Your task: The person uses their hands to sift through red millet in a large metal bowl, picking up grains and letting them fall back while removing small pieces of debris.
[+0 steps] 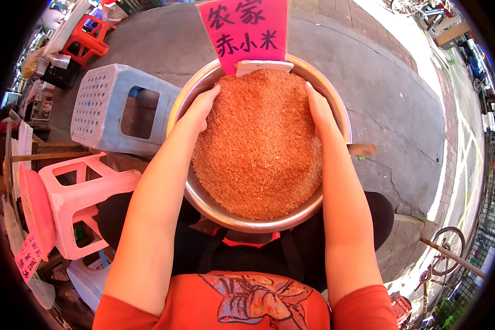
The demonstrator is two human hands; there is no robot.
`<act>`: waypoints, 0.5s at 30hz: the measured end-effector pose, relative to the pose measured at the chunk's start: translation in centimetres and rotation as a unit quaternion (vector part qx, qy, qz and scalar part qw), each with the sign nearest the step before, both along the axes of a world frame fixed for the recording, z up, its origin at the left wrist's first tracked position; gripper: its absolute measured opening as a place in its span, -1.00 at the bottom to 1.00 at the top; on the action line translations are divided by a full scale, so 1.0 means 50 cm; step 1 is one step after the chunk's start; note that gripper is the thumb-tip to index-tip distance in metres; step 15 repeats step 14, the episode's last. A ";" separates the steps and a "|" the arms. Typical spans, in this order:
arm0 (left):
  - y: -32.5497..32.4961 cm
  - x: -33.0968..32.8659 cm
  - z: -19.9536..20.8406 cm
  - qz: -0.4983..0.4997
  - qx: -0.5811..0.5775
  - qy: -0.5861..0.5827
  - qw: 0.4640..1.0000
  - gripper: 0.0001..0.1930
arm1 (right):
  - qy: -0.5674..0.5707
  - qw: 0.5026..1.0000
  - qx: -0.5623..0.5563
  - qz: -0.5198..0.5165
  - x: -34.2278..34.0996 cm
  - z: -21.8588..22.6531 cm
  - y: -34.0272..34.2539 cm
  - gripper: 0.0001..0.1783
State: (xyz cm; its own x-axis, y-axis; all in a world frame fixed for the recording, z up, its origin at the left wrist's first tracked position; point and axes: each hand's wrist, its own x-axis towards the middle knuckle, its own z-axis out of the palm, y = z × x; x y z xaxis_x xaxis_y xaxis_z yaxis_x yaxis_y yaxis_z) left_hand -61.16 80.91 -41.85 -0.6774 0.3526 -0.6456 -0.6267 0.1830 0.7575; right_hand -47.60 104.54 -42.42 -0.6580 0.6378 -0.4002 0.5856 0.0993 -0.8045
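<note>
A wide metal basin holds a broad heap of reddish-brown grain, which slopes down toward me. My left hand is at the heap's far left side, inside the rim, thumb pointing forward. Opposite it, my right hand rests along the far right side of the grain. Both hands look open, cupped against the heap, with some of their fingers hidden at its edge. Beyond them a pink handwritten card stands upright at the far rim, behind a pale block lying at the grain's far edge.
A grey-blue plastic stool lies tipped left of the basin. Nearer on the left stands a pink stool; a red one is farther back. Some brown handle-like piece juts out right of the basin. A bicycle is at the right.
</note>
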 end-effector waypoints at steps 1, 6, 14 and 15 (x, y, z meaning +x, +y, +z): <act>-0.003 -0.019 -0.024 -0.013 0.003 -0.023 1.000 -0.57 | 0.056 0.995 -0.082 -0.018 -0.001 0.000 -0.002 -0.33; -0.002 -0.033 -0.044 -0.020 0.017 -0.115 0.993 -0.60 | 0.118 0.922 -0.361 -0.074 -0.007 0.018 -0.025 -0.42; 0.021 0.046 0.008 -0.006 0.160 -0.123 0.979 -0.60 | 0.100 0.888 -0.449 -0.020 0.013 0.039 -0.049 -0.43; 0.021 0.046 0.008 -0.006 0.160 -0.123 0.979 -0.60 | 0.100 0.888 -0.449 -0.020 0.013 0.039 -0.049 -0.43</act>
